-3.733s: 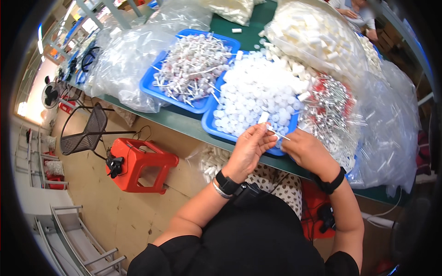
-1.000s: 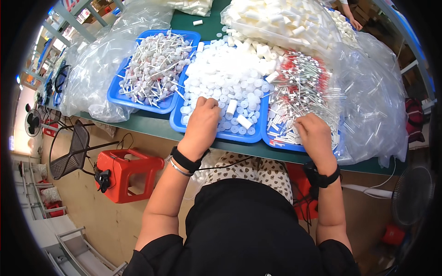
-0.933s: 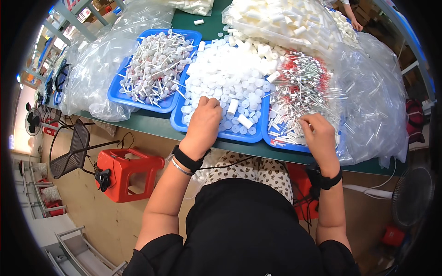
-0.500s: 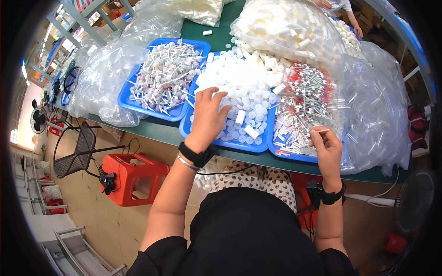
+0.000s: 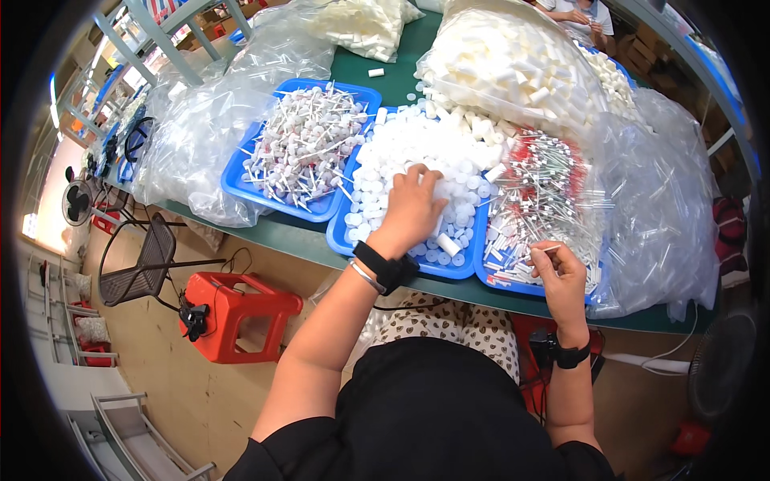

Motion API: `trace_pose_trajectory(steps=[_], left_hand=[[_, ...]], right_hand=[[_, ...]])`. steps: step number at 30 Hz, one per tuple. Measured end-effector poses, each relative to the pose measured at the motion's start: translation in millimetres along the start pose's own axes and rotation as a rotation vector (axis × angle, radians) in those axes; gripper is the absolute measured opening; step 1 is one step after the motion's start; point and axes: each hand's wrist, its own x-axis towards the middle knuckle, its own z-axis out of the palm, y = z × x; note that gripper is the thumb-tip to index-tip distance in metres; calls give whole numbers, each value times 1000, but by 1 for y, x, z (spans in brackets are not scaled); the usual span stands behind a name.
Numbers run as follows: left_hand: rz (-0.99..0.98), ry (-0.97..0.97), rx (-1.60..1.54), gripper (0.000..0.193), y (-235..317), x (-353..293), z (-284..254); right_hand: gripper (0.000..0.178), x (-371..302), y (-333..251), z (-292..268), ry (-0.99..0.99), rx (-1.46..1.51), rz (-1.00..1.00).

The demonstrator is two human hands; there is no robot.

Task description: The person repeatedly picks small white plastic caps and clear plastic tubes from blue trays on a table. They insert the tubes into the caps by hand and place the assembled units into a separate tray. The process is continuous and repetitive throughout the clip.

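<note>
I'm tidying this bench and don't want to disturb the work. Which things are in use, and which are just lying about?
In use:
left hand in the middle blue tray of white caps
right hand holding a thin tube at the right tray of red-tipped tubes

Lying about:
left tray of white-stemmed parts
clear plastic bags
red stool
floor fan

white caps (image 5: 417,152) — blue tray (image 5: 341,232)

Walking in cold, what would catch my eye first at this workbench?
Three blue trays along the green table's edge: the middle tray heaped with small white caps, where the left hand digs in. To its right, the right hand pinches a thin stick over a tray of red-tipped sticks. Below the table stands a bright red stool.
</note>
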Motion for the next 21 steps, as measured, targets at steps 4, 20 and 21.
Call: trace_pose_trajectory(steps=[4, 20, 21], left_hand=[[73, 28, -35, 41, 23, -19, 8], [231, -146, 49, 39, 35, -66, -33], [260, -144, 64, 39, 35, -62, -33]], right_hand=[[12, -1, 0, 1, -10, -5, 2], [11, -11, 2, -8, -19, -45, 13], [11, -11, 2, -7, -23, -41, 10]])
